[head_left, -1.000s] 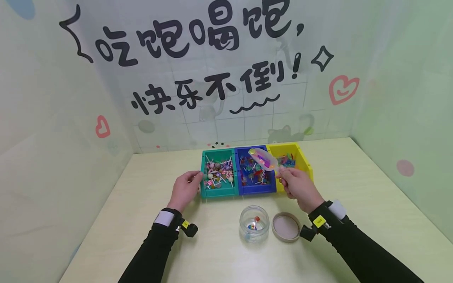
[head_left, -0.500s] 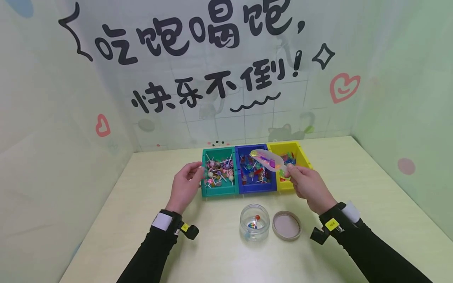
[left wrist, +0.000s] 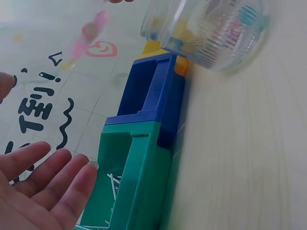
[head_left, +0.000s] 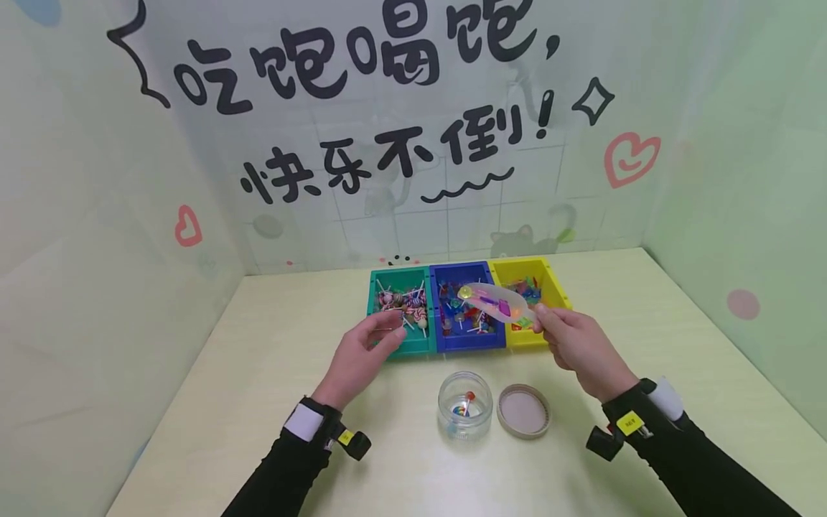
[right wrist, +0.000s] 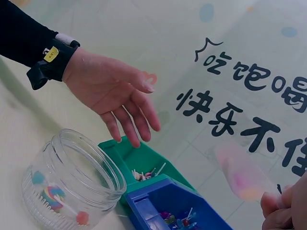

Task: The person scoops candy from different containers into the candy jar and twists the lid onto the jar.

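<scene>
with the clear jar (head_left: 465,432) as the clock's centre, the left hand (head_left: 358,355) is at ten o'clock, fingers loosely spread near the green bin (head_left: 413,348). at two o'clock the right hand (head_left: 584,352) pinches the handle of a translucent scoop (head_left: 508,295), raised in line with the blue bin (head_left: 472,345) and yellow bin (head_left: 557,287), at twelve and one. the scoop carries colourful pieces (head_left: 496,306). a round lid (head_left: 524,411) lies on the surface (head_left: 388,467) at three, just beside the jar.

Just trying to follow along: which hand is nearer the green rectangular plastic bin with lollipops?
Left. The left hand hovers close by the green bin; the right hand is farther off, near the yellow rectangular plastic bin, holding a translucent plastic scoop.
</scene>
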Tool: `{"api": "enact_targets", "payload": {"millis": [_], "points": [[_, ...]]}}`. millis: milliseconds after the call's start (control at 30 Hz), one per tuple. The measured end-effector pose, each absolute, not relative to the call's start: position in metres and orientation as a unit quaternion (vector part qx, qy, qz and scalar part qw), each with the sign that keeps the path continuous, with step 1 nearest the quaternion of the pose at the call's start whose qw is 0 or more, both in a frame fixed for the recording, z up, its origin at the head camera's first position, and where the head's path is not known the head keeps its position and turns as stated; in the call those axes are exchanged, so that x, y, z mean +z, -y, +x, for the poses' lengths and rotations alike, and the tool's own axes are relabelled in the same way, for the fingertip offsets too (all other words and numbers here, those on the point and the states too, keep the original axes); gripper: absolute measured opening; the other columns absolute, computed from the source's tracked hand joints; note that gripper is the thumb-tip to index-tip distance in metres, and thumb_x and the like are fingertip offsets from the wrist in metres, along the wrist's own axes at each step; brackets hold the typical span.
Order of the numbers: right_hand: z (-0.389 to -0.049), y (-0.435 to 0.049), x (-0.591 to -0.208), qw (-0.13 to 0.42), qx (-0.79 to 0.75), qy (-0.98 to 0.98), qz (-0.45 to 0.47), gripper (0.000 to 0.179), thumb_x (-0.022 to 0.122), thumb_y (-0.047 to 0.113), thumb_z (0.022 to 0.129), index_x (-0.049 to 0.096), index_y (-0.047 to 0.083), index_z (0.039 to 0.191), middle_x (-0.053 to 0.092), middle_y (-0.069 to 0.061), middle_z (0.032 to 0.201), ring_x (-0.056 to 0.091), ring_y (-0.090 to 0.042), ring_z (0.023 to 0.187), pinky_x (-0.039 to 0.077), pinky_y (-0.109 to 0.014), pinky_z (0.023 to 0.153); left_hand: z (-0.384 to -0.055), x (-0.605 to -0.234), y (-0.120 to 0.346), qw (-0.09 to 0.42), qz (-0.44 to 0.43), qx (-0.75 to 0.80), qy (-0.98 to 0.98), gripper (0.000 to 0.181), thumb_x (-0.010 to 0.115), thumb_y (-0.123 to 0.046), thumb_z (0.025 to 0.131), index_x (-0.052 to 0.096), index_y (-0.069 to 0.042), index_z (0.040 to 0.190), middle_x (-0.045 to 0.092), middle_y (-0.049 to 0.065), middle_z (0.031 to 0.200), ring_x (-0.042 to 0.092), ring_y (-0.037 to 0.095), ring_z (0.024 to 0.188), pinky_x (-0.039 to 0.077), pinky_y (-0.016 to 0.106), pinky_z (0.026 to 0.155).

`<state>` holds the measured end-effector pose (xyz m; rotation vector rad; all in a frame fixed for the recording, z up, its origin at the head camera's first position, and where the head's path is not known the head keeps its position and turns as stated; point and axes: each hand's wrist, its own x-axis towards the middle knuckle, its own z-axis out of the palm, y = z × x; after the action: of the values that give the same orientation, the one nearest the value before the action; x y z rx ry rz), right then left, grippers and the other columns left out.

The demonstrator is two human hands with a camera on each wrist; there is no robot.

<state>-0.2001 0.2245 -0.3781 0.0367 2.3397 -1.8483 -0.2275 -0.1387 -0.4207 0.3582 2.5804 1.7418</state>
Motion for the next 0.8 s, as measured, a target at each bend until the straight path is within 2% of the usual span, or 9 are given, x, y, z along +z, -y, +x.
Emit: {"api": "enact_targets", "payload": {"millis": [233, 333, 633, 800], "points": [[-0.193, -0.228, -0.376, 0.095, -0.615, -0.783, 0.007, 0.042, 0.051, 0.05, 0.116, 0.061, 0.011, 0.105, 0.033, 0.005, 0.071, 0.032, -0.015, 0.063, 0.029, -0.03, 0.059, -0.216, -0.436, 0.128, 0.093, 0.17, 0.564, -0.803, 0.068, 0.077, -0.037, 0.104, 0.052, -0.01, 0.162, 0.06, 0.017, 0.158, 0.06, 0.036, 0.146, 0.051, 0.053, 0.123], [-0.192, -0.229, -0.376, 0.1, -0.612, -0.784, 0.01, 0.041, 0.052, 0.05, 0.116, 0.061, 0.01, 0.106, 0.033, 0.004, 0.072, 0.032, -0.015, 0.064, 0.029, -0.03, 0.059, -0.211, -0.442, 0.124, 0.126, 0.183, 0.566, -0.794, 0.074, 0.08, -0.037, 0.102, 0.048, -0.009, 0.164, 0.057, 0.018, 0.161, 0.056, 0.038, 0.149, 0.048, 0.054, 0.125], [-0.187, -0.234, -0.374, 0.122, -0.598, -0.792, 0.01, 0.045, 0.053, 0.049, 0.115, 0.063, 0.005, 0.113, 0.035, 0.003, 0.074, 0.032, -0.015, 0.065, 0.031, -0.03, 0.062, -0.201, -0.453, 0.113, 0.162, 0.204, 0.554, -0.791, 0.079, 0.084, -0.038, 0.099, 0.049, -0.007, 0.162, 0.057, 0.016, 0.161, 0.057, 0.036, 0.149, 0.047, 0.054, 0.126], [-0.184, -0.239, -0.372, 0.128, -0.593, -0.795, -0.009, 0.045, 0.053, 0.048, 0.116, 0.063, 0.005, 0.11, 0.033, 0.003, 0.073, 0.031, -0.015, 0.063, 0.029, -0.029, 0.059, -0.196, -0.456, 0.107, 0.188, 0.204, 0.551, -0.787, 0.08, 0.087, -0.036, 0.096, 0.049, -0.009, 0.162, 0.056, 0.013, 0.164, 0.056, 0.036, 0.15, 0.047, 0.055, 0.126]]}}
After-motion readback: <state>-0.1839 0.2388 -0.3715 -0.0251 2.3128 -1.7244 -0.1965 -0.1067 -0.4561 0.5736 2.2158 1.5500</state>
